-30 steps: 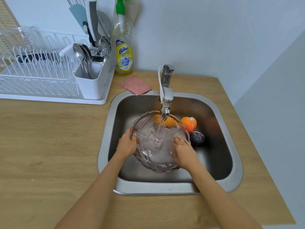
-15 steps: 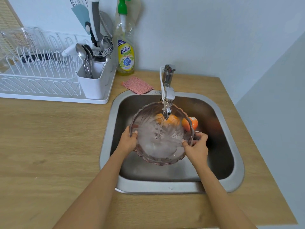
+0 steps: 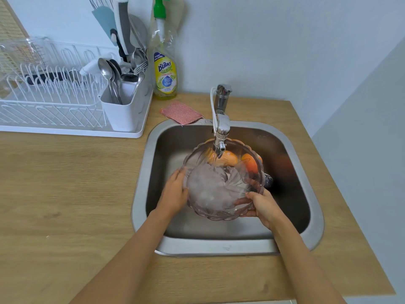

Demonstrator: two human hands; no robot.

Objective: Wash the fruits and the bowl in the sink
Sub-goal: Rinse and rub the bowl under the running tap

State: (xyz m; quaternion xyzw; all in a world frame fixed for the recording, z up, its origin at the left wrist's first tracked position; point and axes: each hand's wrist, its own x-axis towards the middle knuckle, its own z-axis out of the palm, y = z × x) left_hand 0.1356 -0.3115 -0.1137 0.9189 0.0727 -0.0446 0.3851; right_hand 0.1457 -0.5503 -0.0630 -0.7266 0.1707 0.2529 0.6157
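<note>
The bowl (image 3: 221, 181), clear glass with a scalloped rim, is held up inside the sink (image 3: 228, 246), directly under the faucet (image 3: 221, 137); water runs into it and churns white across its near half. It sits between the two hands, so neither has to reach; the left hand (image 3: 173, 194) is pressed against the left wall of the bowl, fingers curved round the outside and thumb at the rim; the right hand (image 3: 262, 205) grips the lower right edge, thumb over the rim and fingers seen through the glass beneath it. Both hands are thus grasping the bowl, roughly across from each other, the right one somewhat nearer the person. The bowl looks tilted, its far rim higher and close under the spout, its open face turned toward the camera; being round, it has no long axis to speak of, and the line that matters runs from hand to hand.

The fruits lie farther back in the sink: two orange fruits (image 3: 249, 164) show through the far wall of the bowl; a dark fruit (image 3: 268, 180) peeks out just right of the rim, just beyond the right hand.

My judgement is that the next move is a turn or tip of the bowl about that hand-to-hand line; the wet glass could slip.
</note>
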